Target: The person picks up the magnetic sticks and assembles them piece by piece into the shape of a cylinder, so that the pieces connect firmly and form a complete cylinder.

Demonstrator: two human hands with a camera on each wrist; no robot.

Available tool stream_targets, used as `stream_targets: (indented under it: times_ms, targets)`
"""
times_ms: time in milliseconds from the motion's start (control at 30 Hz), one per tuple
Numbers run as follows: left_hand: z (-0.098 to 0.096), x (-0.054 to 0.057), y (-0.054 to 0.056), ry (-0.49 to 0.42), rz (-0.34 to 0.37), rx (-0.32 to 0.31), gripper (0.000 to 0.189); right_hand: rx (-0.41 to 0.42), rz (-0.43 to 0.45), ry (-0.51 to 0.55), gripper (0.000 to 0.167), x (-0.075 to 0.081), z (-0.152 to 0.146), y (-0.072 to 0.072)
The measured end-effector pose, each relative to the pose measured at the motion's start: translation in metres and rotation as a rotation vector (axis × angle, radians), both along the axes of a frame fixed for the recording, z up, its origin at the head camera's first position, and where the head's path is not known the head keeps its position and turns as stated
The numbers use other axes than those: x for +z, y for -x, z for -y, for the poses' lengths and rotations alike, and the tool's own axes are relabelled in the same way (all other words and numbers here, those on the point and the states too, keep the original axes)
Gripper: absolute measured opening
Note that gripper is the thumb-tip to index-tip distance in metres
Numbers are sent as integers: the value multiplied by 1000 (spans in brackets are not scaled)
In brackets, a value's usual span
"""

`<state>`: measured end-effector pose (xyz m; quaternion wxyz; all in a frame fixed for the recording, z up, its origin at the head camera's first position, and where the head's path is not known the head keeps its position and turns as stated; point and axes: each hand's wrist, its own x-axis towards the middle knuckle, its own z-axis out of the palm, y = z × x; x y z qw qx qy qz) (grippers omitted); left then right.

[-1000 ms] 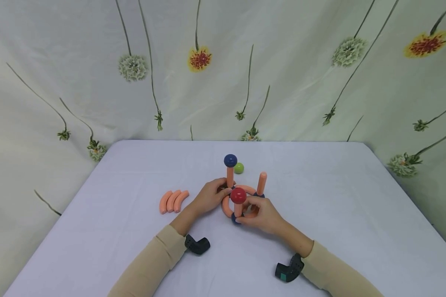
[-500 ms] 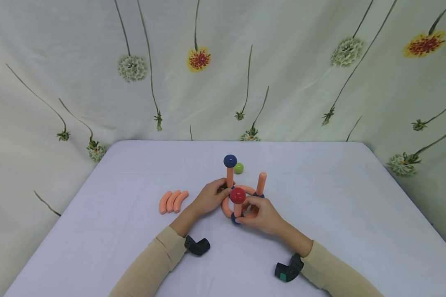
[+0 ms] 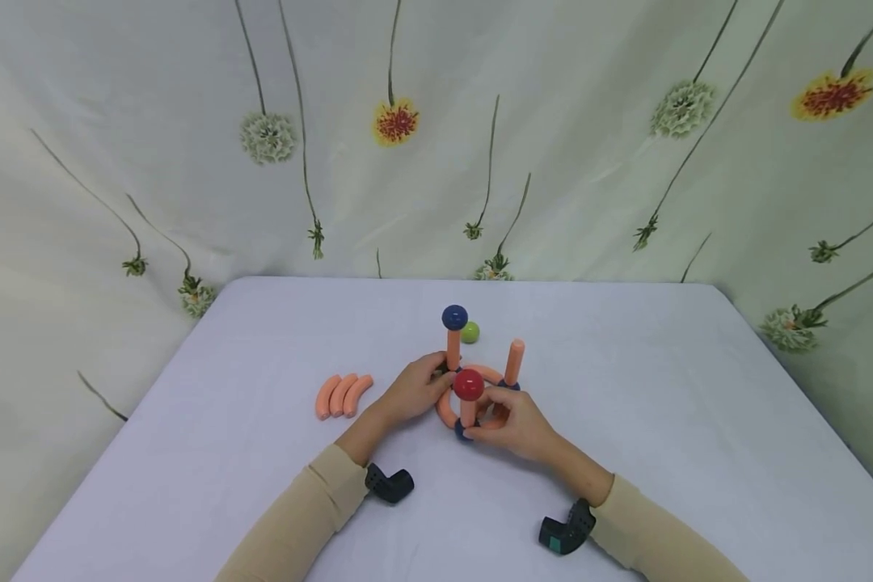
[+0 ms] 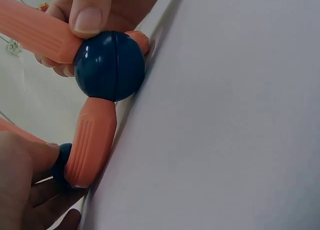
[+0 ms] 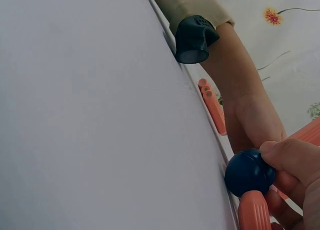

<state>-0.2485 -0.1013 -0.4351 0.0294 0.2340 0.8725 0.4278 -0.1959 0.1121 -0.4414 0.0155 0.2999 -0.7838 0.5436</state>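
Observation:
A ring of curved orange rods (image 3: 447,411) joined by dark blue balls lies on the table. Three orange rods rise from it: one is topped by a blue ball (image 3: 454,318), another by a red ball (image 3: 469,385), and a third upright rod (image 3: 515,363) has a bare end. My left hand (image 3: 413,391) pinches the blue joint ball (image 4: 62,165) under the blue-topped rod. At the near side, my right hand (image 3: 518,426) grips the joint beneath the red-topped rod, its thumb pressed on that blue ball (image 5: 249,173). Part of the ring is hidden behind my right fingers.
Three loose curved orange rods (image 3: 344,396) lie side by side to the left of my left hand. Behind the ring sits a green ball (image 3: 470,332). A white cloth covers the table (image 3: 647,404), and a flower-print curtain (image 3: 567,145) hangs beyond its far edge.
The head view has tilted slightly, shifting the whole scene a little. Both hands keep the same hold on the ring.

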Motion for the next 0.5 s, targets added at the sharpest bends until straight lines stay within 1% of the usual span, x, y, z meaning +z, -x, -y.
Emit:
stream_targets:
  times_ms: [67, 200, 300, 400, 467, 500]
  targets:
    - [1, 2, -3, 39, -5, 21, 38, -4, 4, -6, 26, 2, 1, -2]
    - [9, 6, -11, 139, -32, 74, 41, -2, 13, -16, 23, 19, 3, -11]
    - [17, 10, -19, 204, -42, 85, 39, -1, 16, -22, 22, 32, 4, -19]
    - [26, 16, -29, 236, -69, 92, 35, 0, 17, -25, 22, 34, 4, -21]
    - [33, 19, -34, 273, -97, 112, 32, 1, 21, -25, 22, 34, 4, -21]
    - [36, 20, -37, 292, -115, 132, 31, 1, 26, -27, 22, 35, 4, -22]
